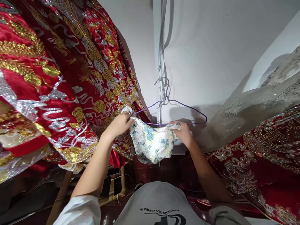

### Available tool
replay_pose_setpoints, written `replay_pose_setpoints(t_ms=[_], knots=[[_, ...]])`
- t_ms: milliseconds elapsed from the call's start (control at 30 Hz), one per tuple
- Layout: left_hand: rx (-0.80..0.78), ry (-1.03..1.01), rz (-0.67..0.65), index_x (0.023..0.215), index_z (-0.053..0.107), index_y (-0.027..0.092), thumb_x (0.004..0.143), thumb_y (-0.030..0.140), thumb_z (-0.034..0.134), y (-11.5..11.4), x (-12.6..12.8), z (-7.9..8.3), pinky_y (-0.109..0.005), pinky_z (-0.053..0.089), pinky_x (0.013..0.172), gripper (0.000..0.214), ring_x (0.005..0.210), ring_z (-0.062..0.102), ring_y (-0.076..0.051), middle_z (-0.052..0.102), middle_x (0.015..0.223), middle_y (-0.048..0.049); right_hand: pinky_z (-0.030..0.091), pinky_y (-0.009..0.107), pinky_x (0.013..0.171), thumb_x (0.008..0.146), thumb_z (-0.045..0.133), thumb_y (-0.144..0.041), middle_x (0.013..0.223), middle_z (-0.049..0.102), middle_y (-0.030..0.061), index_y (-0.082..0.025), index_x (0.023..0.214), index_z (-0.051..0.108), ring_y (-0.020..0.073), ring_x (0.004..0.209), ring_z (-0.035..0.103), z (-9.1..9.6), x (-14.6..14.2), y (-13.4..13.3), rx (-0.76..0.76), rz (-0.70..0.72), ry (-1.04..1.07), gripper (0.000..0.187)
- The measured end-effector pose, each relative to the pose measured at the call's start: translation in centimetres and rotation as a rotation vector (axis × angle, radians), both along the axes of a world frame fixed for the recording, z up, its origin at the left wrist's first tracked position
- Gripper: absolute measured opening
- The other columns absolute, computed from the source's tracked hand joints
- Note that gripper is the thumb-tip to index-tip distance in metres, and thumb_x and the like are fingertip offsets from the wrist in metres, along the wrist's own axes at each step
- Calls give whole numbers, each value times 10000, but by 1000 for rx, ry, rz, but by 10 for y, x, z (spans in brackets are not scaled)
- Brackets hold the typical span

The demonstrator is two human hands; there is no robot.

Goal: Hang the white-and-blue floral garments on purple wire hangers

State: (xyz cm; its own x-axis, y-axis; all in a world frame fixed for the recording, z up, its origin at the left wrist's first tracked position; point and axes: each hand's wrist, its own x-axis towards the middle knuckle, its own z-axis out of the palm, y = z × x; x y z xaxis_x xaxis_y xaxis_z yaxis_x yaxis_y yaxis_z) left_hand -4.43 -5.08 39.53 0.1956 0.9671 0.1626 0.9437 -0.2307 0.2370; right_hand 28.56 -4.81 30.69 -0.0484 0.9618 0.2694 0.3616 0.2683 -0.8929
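Note:
A white garment with blue and yellow flowers (154, 140) hangs between my two hands, its top edge sagging in the middle. My left hand (122, 122) grips its left upper corner, close to the left end of a purple wire hanger (167, 99). The right upper corner is pinched in my right hand (182, 132), just under the hanger's bottom bar. Behind the garment, the hanger hangs upright by its hook near a pale vertical strip on the wall. Whether the left corner is looped over the hanger is hard to see.
Red robes with gold and silver embroidery (98, 78) fill the left side. At right hang a sheer beaded veil-like fabric (234, 112) and a dark red beaded garment (260, 159). A bamboo-like frame (123, 182) stands low at left, near the dark red floor.

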Motion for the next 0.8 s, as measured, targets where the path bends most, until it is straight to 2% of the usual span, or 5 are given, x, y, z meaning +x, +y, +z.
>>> replay_pose_setpoints(t_ms=[133, 300, 500, 733, 800], knots=[[-180, 36, 80, 703, 609, 215, 868, 368, 563, 22, -1, -20, -309, 422, 599, 230, 651, 639, -245, 684, 704, -86, 522, 398, 842, 694, 581, -237, 951, 784, 94, -207, 880, 756, 312, 934, 696, -1, 5, -3, 28, -62, -37, 257], [92, -123, -94, 757, 606, 194, 875, 257, 529, 20, 20, -12, -342, 496, 735, 154, 777, 642, -257, 672, 826, -108, 525, 386, 814, 666, 567, -189, 956, 783, 99, -203, 884, 777, 313, 926, 699, 5, 2, -7, 34, -50, -88, 303], [179, -435, -336, 1398, 512, 176, 893, 151, 466, 22, 48, -7, -403, 517, 974, 507, 1019, 674, -241, 699, 1146, -117, 530, 359, 749, 662, 516, -142, 1075, 768, 86, -221, 1043, 795, 288, 929, 684, 11, 4, -21, 11, 33, -83, 479], [276, -455, -292, 1148, 693, 175, 877, 104, 426, 21, 55, -20, -389, 518, 990, 387, 1068, 656, -246, 694, 1115, -109, 455, 290, 575, 751, 627, -241, 621, 579, -47, -187, 1607, 355, 168, 568, 503, 33, 65, -30, 250, -255, 42, 900], [337, -447, -251, 1057, 713, 174, 865, 97, 429, 18, 59, -16, -381, 515, 978, 351, 1057, 650, -242, 677, 1088, -107, 471, 288, 594, 745, 660, -274, 658, 613, -26, -183, 1524, 488, 180, 625, 571, 44, 83, -24, 155, -217, 52, 804]])
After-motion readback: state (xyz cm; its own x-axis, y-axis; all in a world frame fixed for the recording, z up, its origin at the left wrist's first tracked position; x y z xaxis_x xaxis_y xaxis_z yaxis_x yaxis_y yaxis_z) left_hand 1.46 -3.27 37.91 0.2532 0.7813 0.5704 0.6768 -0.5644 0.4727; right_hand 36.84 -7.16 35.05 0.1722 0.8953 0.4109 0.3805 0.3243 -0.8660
